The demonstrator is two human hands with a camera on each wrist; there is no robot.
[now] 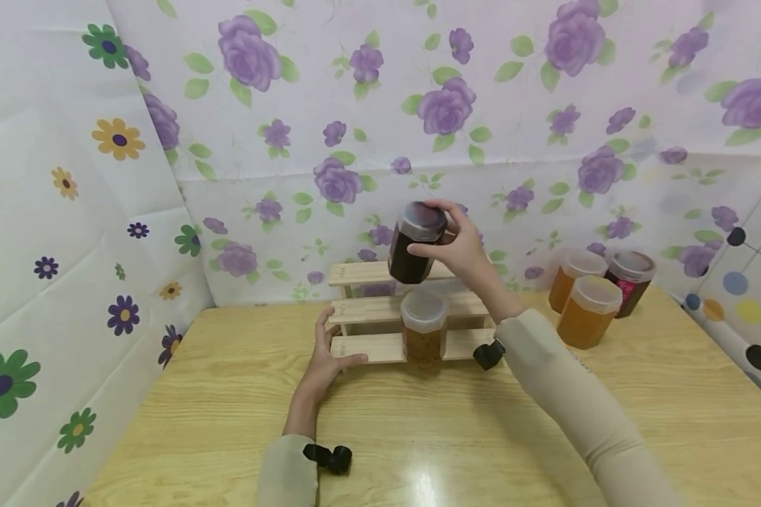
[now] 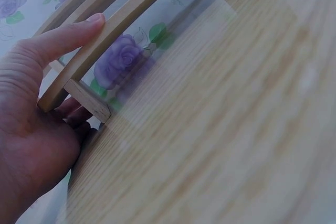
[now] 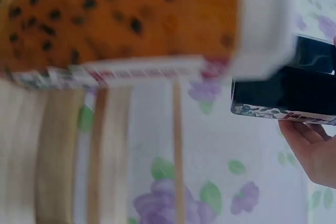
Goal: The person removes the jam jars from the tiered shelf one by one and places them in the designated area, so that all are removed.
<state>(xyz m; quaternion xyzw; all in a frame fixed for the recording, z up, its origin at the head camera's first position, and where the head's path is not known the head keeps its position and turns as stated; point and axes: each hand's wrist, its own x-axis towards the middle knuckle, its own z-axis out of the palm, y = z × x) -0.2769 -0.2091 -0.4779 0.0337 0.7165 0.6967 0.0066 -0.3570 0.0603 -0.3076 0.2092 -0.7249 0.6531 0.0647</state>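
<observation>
A three-tier wooden rack (image 1: 370,346) stands against the back of the table. My left hand (image 1: 320,362) grips its left end, with the thumb along the lowest slat in the left wrist view and the other fingers behind the end. My right hand (image 1: 461,250) holds a dark lidded jar (image 1: 409,258), slightly tilted, in front of the top tier. The right wrist view shows this jar's dark contents (image 3: 278,93) and a printed label. A jar of orange preserve with black seeds (image 1: 423,343) sits on the lowest tier, its white lid on.
To the right of the rack, two amber jars (image 1: 586,318) and a dark jar with a pink label (image 1: 632,282) stand close together on the table (image 1: 228,422). Flowered sheeting (image 1: 260,141) covers the wall behind and to the left.
</observation>
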